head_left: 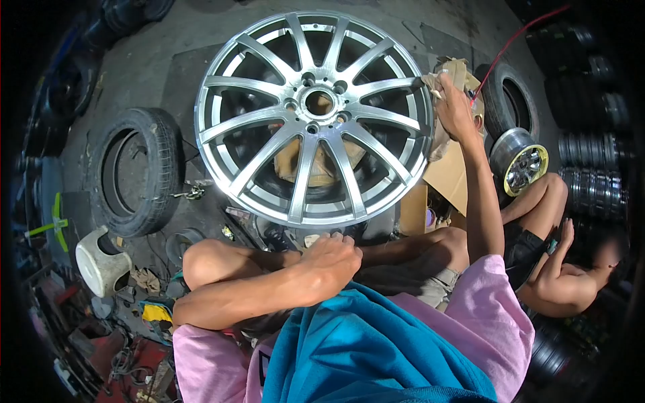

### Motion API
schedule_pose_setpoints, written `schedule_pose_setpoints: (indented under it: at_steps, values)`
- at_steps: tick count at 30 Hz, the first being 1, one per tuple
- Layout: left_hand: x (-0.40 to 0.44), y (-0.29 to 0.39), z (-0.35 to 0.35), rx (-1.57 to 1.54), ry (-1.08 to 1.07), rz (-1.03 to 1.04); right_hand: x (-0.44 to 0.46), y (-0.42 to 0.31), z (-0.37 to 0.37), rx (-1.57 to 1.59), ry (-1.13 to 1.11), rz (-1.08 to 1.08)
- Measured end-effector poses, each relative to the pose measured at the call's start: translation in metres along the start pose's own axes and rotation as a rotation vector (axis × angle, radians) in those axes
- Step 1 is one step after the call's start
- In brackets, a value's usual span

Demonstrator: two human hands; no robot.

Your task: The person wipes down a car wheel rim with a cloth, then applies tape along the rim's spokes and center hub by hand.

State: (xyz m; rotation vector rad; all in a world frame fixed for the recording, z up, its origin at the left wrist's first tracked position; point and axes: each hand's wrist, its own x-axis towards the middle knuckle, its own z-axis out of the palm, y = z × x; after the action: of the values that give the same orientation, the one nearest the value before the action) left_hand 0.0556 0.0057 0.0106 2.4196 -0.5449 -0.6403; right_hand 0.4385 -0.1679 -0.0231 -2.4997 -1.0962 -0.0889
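Observation:
A silver multi-spoke alloy wheel rim [310,78] faces up in front of me, with a round centre hole and several bolt holes. My right hand [455,111] is at its right edge, fingers closed on a crumpled beige rag [430,83] that touches the outer lip. My left hand [329,266] is curled closed just below the wheel's near edge, above my lap. What its fingers hold, if anything, is hidden. Brown cardboard [449,176] lies beside and under the right forearm.
Left of the wheel lie a worn tyre [169,168] and a white plastic stool [103,261]. At the right are another tyre [508,94], a smaller rim with a yellow lip [527,168] and stacked wheels [591,151]. A seated person [554,285] is close by. A red hose [500,50] crosses the upper right.

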Motion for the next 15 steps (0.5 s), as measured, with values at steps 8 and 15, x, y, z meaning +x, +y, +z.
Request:
schedule_pose_setpoints:
  at_steps: [8, 15]
  values:
    - [-0.003, 0.005, 0.002, -0.006, -0.068, 0.03, 0.018, 0.003, 0.013, 0.014, 0.137, -0.106]
    - [-0.006, 0.005, 0.007, 0.013, -0.011, 0.019, 0.001, -0.003, 0.002, 0.019, 0.082, -0.041]
